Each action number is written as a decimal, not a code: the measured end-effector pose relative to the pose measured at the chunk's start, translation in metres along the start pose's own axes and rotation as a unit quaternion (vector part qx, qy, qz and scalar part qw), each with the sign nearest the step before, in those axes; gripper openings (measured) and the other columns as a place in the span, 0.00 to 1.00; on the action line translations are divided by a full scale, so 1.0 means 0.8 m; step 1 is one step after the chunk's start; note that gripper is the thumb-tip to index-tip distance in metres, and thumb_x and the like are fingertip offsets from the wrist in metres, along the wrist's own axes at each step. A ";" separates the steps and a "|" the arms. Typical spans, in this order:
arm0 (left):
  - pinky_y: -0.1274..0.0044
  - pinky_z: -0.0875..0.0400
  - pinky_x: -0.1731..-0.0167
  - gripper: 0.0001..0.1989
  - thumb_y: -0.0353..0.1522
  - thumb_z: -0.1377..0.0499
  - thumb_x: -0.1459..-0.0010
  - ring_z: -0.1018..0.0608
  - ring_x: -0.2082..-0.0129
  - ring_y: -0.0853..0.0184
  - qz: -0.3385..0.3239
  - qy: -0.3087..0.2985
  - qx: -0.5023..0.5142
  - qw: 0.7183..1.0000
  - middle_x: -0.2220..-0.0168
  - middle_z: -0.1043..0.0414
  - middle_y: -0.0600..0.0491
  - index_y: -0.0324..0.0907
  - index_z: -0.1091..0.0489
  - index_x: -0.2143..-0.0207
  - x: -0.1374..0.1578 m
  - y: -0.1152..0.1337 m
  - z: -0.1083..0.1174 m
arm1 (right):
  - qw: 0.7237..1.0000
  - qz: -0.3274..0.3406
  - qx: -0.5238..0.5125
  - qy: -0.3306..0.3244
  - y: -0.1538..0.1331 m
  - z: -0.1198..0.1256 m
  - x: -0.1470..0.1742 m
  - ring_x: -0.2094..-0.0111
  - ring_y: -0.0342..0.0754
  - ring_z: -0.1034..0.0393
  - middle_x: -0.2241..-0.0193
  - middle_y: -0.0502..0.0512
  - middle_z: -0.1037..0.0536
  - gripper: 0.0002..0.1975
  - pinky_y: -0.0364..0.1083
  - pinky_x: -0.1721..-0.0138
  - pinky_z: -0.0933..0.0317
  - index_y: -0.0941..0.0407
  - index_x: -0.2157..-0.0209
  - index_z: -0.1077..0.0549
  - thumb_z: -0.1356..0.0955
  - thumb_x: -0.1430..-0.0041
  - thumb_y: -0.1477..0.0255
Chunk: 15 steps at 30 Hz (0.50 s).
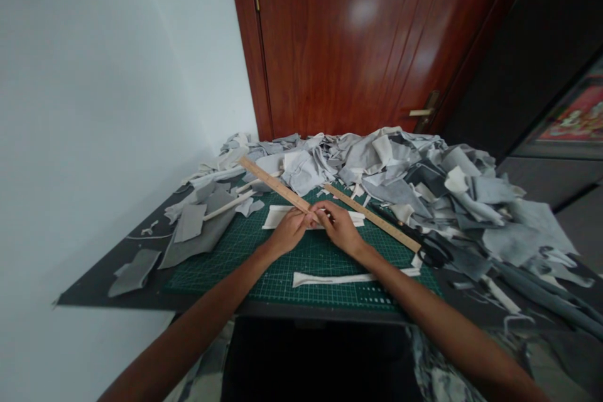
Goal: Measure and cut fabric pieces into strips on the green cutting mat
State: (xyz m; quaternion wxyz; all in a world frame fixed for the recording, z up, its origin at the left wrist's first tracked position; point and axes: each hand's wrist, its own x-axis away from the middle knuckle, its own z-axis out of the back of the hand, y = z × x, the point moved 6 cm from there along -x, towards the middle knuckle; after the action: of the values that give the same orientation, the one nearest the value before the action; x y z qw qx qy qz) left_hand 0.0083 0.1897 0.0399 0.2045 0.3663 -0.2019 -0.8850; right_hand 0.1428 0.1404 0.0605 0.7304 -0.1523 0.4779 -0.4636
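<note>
A wooden ruler (276, 185) slants from the far left down to my two hands, which meet at its near end. My left hand (292, 229) is closed, its fingers pinching around that end. My right hand (340, 226) has its fingers bent over the same end, thumb and fingertips close to the left hand's. Whatever lies between the fingertips is largely hidden. Under the hands, a cream fabric strip (276, 218) lies flat on the green cutting mat (282, 264). Closer to me, a narrow pale strip (334, 278) stretches across the mat, partly beneath my right forearm.
A second wooden ruler (372, 217) lies diagonally to the right, with black-handled scissors (436, 250) by its near end. Heaped grey and white fabric scraps (377, 154) cover the back and right. Grey pieces (188, 223) lie at left. A wooden door (339, 44) stands behind the table.
</note>
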 end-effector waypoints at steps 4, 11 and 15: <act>0.62 0.33 0.39 0.25 0.43 0.56 0.24 0.23 0.45 0.56 -0.016 -0.022 -0.019 0.999 0.52 0.20 0.45 0.43 0.23 0.57 0.001 0.000 -0.002 | 0.996 0.007 0.059 -0.062 0.009 0.005 -0.001 0.58 0.54 0.23 0.55 0.60 0.19 0.18 0.54 0.50 0.29 0.53 0.41 0.27 0.36 0.29 0.69; 0.64 0.31 0.40 0.26 0.40 0.59 0.23 0.22 0.47 0.57 -0.028 -0.039 -0.050 0.998 0.53 0.20 0.44 0.40 0.23 0.58 -0.001 -0.001 -0.008 | 0.988 0.082 0.059 -0.113 0.007 -0.015 0.018 0.41 0.56 0.31 0.40 0.66 0.30 0.32 0.61 0.37 0.36 0.54 0.26 0.50 0.40 0.28 0.74; 0.65 0.31 0.39 0.23 0.37 0.58 0.23 0.23 0.45 0.60 -0.032 -0.051 -0.064 0.996 0.50 0.21 0.44 0.40 0.24 0.54 0.001 -0.003 -0.011 | 0.982 0.030 0.127 -0.135 0.017 -0.022 0.020 0.49 0.54 0.27 0.46 0.64 0.29 0.31 0.58 0.44 0.30 0.51 0.25 0.52 0.45 0.25 0.72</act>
State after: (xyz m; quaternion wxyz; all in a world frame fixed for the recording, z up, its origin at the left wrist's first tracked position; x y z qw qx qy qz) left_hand 0.0137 0.1893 0.0328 0.1883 0.3134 -0.1434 -0.9197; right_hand 0.1374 0.1385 0.0337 0.8151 -0.1046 0.3168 -0.4736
